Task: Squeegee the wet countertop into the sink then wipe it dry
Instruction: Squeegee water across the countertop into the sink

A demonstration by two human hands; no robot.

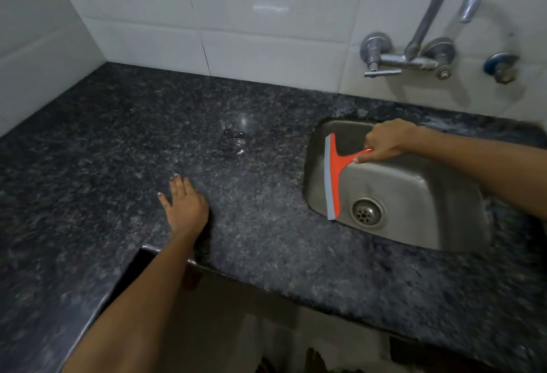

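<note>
The dark granite bench point(266, 254) carries the steel sink point(414, 195), the left hand point(185, 207) rests flat on the bench with fingers straight, and the right hand point(384, 142) keeps its grip clamped on the handle of the orange squeegee point(334, 177), whose blade runs near-to-far over the sink's left side.
</note>
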